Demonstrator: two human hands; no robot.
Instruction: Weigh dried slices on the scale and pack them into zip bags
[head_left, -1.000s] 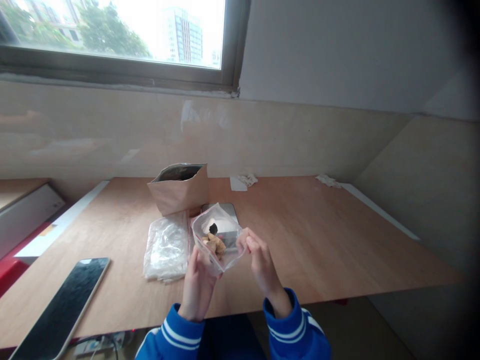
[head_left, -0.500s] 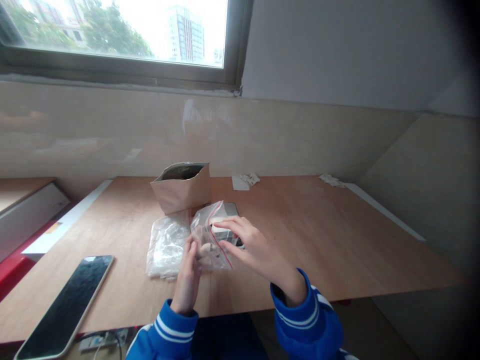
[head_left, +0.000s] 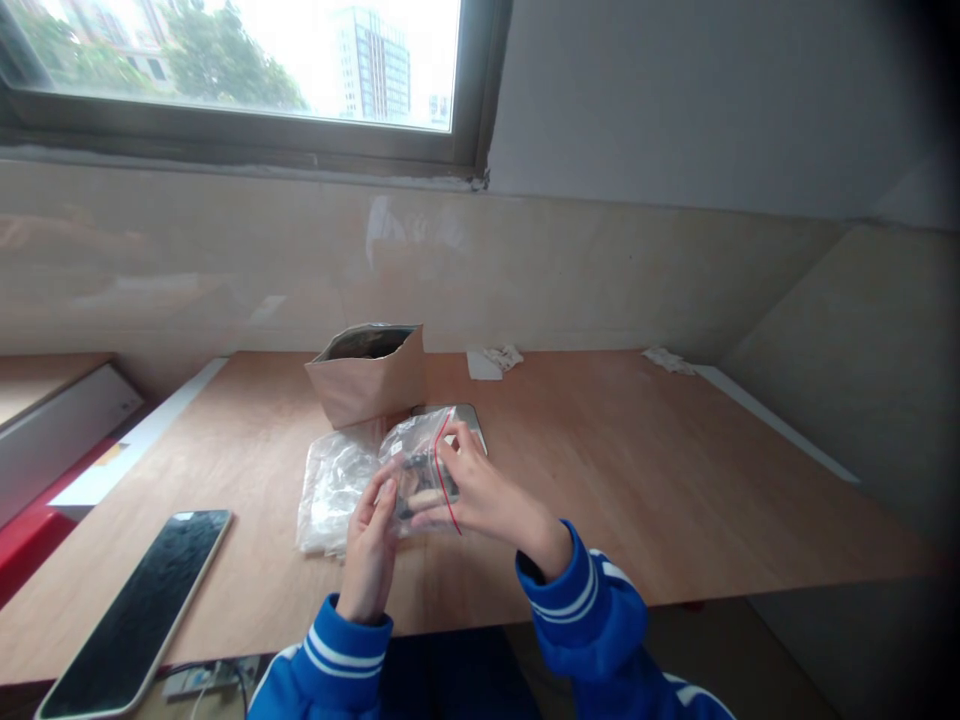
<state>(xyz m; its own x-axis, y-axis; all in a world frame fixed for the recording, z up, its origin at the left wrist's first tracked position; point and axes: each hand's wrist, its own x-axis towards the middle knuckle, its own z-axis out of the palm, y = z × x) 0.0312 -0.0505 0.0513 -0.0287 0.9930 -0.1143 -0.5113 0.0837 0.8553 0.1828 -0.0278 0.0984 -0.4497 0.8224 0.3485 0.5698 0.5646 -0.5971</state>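
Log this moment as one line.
left hand: holding clear bag | right hand: at its red strip | brown pouch: open, upright | phone: on table

Up to my left, a window (head_left: pixel 292 45) in a grey-brown frame (head_left: pixel 474 100) lets in pale, washed-out daylight; through the glass I see leafy trees (head_left: pixel 225 65) and a tall building (head_left: pixel 373 65). Beside it the upper wall (head_left: pixel 675 100) is plain grey, and below runs a glossy beige facing (head_left: pixel 600 270) with blurry reflections in it. A side wall (head_left: pixel 862 320) meets it on my right. The wood-topped counter (head_left: pixel 637 470) spreads before me, its far edge against the facing. At my far left stands another wood-topped table (head_left: pixel 45 375) with a pale side panel (head_left: pixel 75 412). Below my counter, the floor (head_left: pixel 720 650) is in shadow.
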